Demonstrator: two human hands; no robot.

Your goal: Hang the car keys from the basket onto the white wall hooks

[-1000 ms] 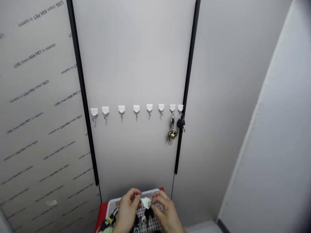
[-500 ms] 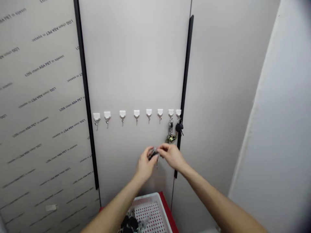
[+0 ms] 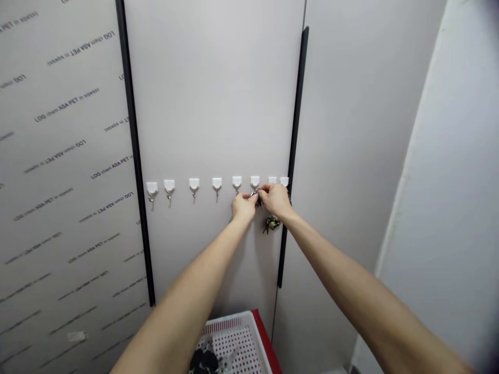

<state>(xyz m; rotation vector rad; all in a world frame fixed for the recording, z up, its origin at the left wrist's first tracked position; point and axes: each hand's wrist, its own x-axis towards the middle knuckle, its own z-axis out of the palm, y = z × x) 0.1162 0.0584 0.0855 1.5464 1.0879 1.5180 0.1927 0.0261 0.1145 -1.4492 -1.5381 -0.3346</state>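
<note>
Left hand point(image 3: 244, 206) and right hand point(image 3: 275, 201) clamp keys point(image 3: 255, 196) at a white hook point(image 3: 254, 181); side panel point(image 3: 66, 156) reads "LOG chem ASA PET".

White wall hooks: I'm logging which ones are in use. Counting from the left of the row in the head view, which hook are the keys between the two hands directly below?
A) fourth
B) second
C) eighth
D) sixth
D. The keys held between the left hand and right hand sit directly under the sixth white hook from the left.
</note>
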